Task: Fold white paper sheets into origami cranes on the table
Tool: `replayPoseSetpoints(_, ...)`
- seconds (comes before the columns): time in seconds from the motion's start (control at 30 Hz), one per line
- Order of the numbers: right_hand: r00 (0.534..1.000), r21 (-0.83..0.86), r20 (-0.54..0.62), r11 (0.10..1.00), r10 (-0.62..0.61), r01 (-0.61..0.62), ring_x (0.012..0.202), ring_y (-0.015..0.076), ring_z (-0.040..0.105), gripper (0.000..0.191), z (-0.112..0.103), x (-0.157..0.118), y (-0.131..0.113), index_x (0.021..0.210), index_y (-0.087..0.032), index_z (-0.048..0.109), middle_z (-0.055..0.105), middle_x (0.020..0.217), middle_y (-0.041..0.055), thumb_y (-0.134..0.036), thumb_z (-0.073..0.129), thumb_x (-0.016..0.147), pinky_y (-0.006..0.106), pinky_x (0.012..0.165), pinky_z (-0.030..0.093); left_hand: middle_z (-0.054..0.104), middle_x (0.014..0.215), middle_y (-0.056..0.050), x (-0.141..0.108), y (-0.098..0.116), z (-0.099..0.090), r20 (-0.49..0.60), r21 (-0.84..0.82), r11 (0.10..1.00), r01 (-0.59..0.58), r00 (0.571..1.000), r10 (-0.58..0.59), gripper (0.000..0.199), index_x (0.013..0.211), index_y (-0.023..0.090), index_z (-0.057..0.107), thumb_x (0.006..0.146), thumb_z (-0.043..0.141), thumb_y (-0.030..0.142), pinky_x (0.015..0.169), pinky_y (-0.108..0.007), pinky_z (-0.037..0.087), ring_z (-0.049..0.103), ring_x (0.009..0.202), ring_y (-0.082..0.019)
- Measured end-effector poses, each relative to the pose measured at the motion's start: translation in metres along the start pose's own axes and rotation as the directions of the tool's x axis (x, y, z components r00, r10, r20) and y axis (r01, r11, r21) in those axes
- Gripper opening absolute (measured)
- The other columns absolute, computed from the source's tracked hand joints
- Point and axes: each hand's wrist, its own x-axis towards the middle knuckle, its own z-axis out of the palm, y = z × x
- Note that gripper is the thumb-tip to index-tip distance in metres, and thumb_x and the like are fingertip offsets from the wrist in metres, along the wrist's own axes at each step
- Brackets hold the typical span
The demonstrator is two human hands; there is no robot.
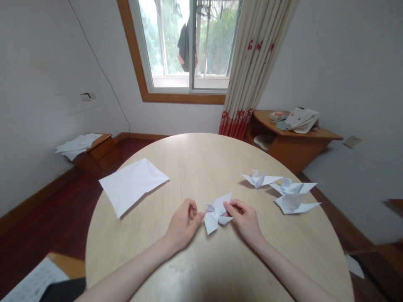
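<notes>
A folded white paper bird [214,214] is between my two hands, over the middle of the round table [195,155]. My right hand [245,218] pinches its right side between thumb and fingers. On the other side, my left hand [185,222] has its fingers curled, the thumb tip beside the bird's left edge; whether it grips the paper is too small to tell. Several finished paper birds stand at the table's right, among them one [258,179] at the back and one [292,203] nearer the edge.
White paper sheets [134,184] lie at the table's left. Beyond the table are a small cabinet with papers [78,144] at left, a wooden desk [292,147] with a cloth bag [302,119] at right, and a curtain [248,63] beside the window.
</notes>
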Motion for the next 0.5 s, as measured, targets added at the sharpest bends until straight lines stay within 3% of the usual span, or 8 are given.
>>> replayPoseSetpoints(0.07, 1.0, 0.007, -0.015, 1.0, -0.012, 0.012, 0.053, 0.0203, 0.064, 0.04, 0.0004, -0.0007, 0.0006, 0.067, -0.019, 0.063, 0.068, 0.057, 0.0041, -0.058, 0.068, 0.073, 0.031, 0.057, 0.051, 0.046, 0.063, 0.005, 0.0021, 0.0037, 0.0005, 0.095, -0.083, 0.981, 0.175, 0.981, -0.167, 0.03, 0.08, 0.02, 0.045, 0.086, 0.049, 0.048, 0.057, -0.024, 0.034, 0.045, 0.058, -0.013)
replayPoseSetpoints(0.17, 0.999, 0.034, -0.039, 0.999, -0.016, 0.018, 0.056, 0.0222, 0.067, 0.039, 0.0017, -0.0026, 0.0008, 0.065, -0.02, 0.06, 0.069, 0.059, 0.0049, -0.058, 0.069, 0.072, 0.031, 0.058, 0.053, 0.043, 0.058, 0.005, 0.0054, 0.0085, 0.0003, 0.211, -0.093, 0.943, 0.32, 0.932, -0.296, 0.034, 0.071, 0.018, 0.049, 0.08, 0.054, 0.051, 0.055, -0.024, 0.029, 0.039, 0.056, -0.012)
replayPoseSetpoints(0.37, 0.999, 0.159, 0.012, 0.986, 0.046, -0.047, 0.049, 0.0179, 0.062, 0.04, 0.003, -0.0017, -0.0003, 0.06, -0.02, 0.058, 0.068, 0.055, 0.0042, -0.056, 0.074, 0.068, 0.028, 0.053, 0.049, 0.046, 0.059, 0.003, 0.006, 0.0062, 0.0017, 0.297, -0.156, 0.886, 0.436, 0.877, -0.379, 0.038, 0.072, 0.013, 0.062, 0.073, 0.056, 0.05, 0.056, -0.025, 0.025, 0.038, 0.056, -0.012)
replayPoseSetpoints(0.5, 0.989, 0.304, -0.013, 0.943, 0.146, -0.135, 0.039, 0.0105, 0.048, 0.04, 0.0, 0.0055, 0.0008, 0.056, -0.017, 0.061, 0.067, 0.053, 0.0049, -0.052, 0.078, 0.063, 0.023, 0.042, 0.039, 0.049, 0.062, 0.001, 0.0085, 0.0041, 0.0003, 0.277, -0.329, 0.834, 0.442, 0.89, -0.363, 0.041, 0.068, 0.013, 0.061, 0.07, 0.06, 0.054, 0.058, -0.025, 0.027, 0.041, 0.06, -0.013)
